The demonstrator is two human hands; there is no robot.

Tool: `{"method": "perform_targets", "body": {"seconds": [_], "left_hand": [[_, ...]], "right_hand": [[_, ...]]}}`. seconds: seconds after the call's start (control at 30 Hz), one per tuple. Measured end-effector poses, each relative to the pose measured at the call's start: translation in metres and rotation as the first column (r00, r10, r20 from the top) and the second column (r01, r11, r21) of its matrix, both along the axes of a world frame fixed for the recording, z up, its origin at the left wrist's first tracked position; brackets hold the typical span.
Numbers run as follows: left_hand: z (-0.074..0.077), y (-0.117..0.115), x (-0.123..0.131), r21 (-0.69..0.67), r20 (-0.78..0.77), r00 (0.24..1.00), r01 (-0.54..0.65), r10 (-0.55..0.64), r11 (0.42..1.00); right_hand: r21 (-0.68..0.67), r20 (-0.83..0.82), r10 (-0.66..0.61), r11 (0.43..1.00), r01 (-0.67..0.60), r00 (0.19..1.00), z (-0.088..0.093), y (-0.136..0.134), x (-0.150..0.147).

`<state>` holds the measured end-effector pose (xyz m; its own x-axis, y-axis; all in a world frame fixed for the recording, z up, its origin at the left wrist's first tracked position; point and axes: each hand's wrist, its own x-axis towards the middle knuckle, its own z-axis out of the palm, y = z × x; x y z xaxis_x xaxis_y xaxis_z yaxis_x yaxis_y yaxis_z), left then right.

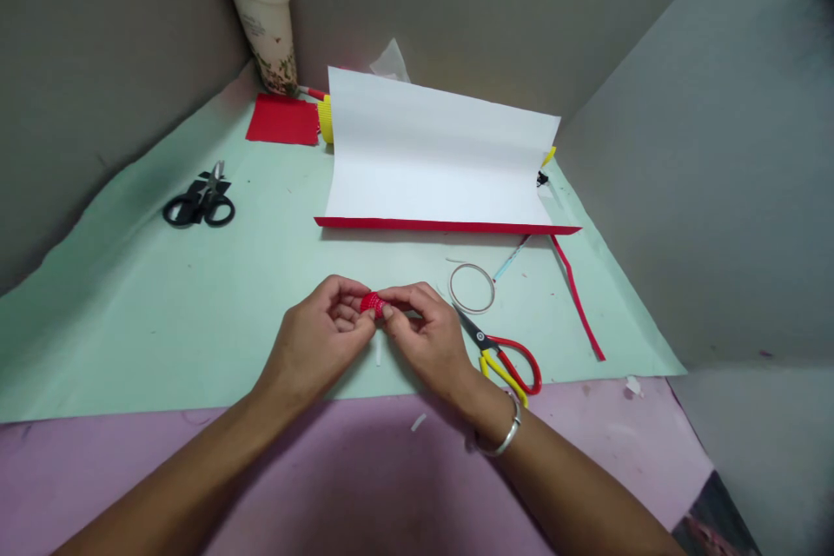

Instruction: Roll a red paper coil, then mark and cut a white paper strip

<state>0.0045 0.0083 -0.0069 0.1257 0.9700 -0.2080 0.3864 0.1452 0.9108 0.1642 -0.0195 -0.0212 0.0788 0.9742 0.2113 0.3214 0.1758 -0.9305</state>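
My left hand (324, 323) and right hand (430, 337) pinch 1 red piece (372, 303); the green sheet (149, 304) ends beneath my wrists, roomier leftward.

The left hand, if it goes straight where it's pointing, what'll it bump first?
Probably the bare right hand, just past the small rounded textured red piece it holds; exact depth is unclear.

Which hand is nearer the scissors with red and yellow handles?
Right. The right hand is close beside the scissors; the left hand is farther away, beyond the right hand from them.
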Motion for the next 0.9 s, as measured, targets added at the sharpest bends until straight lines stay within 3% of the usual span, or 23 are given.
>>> {"method": "perform_targets", "body": {"seconds": [0.23,0.3,0.4,0.5,0.7,0.9], "left_hand": [[0.000,0.003,0.001,-0.003,0.054,0.999,-0.003,0.003,1.000],[0.000,0.007,-0.001,-0.088,0.204,0.979,0.021,-0.003,0.996],[0.002,0.014,-0.006,-0.270,0.483,0.875,0.114,0.031,0.956],[0.004,0.018,-0.009,-0.371,0.608,0.790,0.191,0.082,0.909],[0.004,0.017,-0.009,-0.446,0.648,0.750,0.238,0.129,0.863],[0.001,0.019,-0.011,-0.471,0.664,0.730,0.245,0.158,0.848]], "right_hand": [[-0.009,0.021,-0.006,1.000,0.006,1.000,0.003,0.000,0.001],[-0.010,0.001,0.013,1.000,-0.013,1.000,0.004,0.000,0.001],[-0.011,-0.049,0.068,0.998,-0.069,0.996,0.003,0.001,0.002],[-0.023,-0.071,0.106,0.994,-0.108,0.992,0.002,0.002,0.002],[-0.070,-0.056,0.056,0.996,-0.060,0.997,0.003,0.004,0.001],[-0.031,-0.015,0.114,0.993,-0.114,0.993,0.005,0.004,0.003]]}}
